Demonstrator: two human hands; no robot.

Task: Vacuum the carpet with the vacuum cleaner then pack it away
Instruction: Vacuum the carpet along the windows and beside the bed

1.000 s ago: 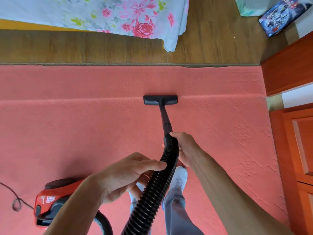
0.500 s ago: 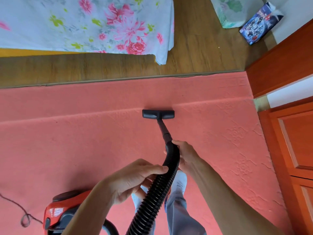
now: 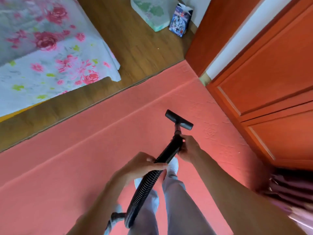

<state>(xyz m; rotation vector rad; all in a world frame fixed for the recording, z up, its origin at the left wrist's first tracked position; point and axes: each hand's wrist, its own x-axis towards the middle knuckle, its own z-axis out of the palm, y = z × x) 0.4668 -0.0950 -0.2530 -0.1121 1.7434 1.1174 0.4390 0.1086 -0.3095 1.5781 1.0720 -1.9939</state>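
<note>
The pink-red carpet (image 3: 71, 175) fills the lower part of the view. A black floor nozzle (image 3: 178, 119) lies on it near the orange cabinet. A black ribbed hose (image 3: 149, 180) runs from the nozzle tube back toward me. My right hand (image 3: 188, 148) grips the tube where the hose joins it. Lower down the hose, my left hand (image 3: 144, 164) holds it with fingers curled round. The red vacuum body is out of view.
An orange wooden cabinet (image 3: 271, 78) stands along the right edge of the carpet. A bed with a floral sheet (image 3: 42, 53) sits at upper left on the wooden floor (image 3: 138, 43). A cushion (image 3: 150, 14) and a blue box (image 3: 182, 20) lie at the far wall.
The view has swung to the right. The nozzle now points toward the orange cabinet instead of the bed, and the red vacuum body has left the view. Both hands keep their hold.
</note>
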